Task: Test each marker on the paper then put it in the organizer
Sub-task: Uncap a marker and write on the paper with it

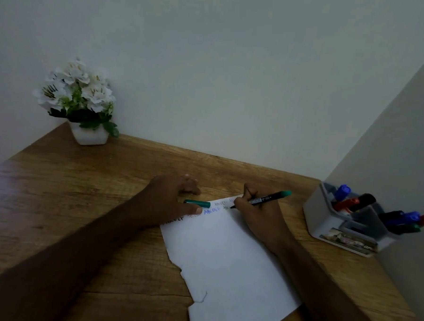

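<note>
A brown wood-grain surface (86,190) runs into a corner of pale walls. One white sheet of paper (227,264), torn along its left edge, lies slantwise near the surface's right edge, with several short samples of lettering in black, blue and paler ink along its far end. One grey plastic organizer (326,215) stands at the far right corner against the wall, well apart from the paper; about seven capped markers lean in its compartments, blue, red, black and green. One white pot of white artificial flowers (79,99) stands at the far left corner. The left hand (172,197) presses the paper's far left corner with its thumb, the other fingers spread loosely on the wood. The right hand (257,211) pinches one black green-ended marker (265,200), its tip on the paper. One green cap (197,203) lies beside the left thumb.
</note>
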Demonstrator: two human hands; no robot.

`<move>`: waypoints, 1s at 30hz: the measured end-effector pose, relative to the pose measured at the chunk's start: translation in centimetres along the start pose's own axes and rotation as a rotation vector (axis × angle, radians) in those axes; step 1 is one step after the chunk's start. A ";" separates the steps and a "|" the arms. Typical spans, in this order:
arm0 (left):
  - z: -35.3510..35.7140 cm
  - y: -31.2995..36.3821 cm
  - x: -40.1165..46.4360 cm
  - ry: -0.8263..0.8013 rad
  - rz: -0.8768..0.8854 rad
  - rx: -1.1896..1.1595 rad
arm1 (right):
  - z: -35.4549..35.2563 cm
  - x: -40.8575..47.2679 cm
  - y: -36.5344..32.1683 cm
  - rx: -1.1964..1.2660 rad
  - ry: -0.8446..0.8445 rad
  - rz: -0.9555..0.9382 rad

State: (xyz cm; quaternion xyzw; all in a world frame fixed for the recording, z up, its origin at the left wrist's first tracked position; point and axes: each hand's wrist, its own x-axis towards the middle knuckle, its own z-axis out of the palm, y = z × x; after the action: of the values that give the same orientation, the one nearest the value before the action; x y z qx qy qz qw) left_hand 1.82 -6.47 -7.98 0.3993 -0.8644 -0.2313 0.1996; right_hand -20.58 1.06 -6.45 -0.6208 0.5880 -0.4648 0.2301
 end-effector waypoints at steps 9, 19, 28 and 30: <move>-0.2 0.3 -0.1 -0.007 -0.016 0.011 | 0.1 0.2 0.1 -0.032 0.009 0.034; -0.1 0.3 0.0 -0.014 -0.021 -0.007 | 0.2 0.2 0.1 -0.029 0.065 0.060; -0.1 0.2 0.0 -0.021 -0.031 -0.008 | 0.1 0.0 0.0 -0.007 0.051 0.083; -0.1 0.3 0.0 -0.022 -0.030 -0.006 | 0.1 0.1 0.1 -0.005 0.058 0.083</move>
State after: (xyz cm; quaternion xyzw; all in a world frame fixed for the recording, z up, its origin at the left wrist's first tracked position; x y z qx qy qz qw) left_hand 1.70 -6.34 -7.74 0.4089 -0.8598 -0.2415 0.1878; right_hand -20.60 0.98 -6.55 -0.5827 0.6206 -0.4714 0.2305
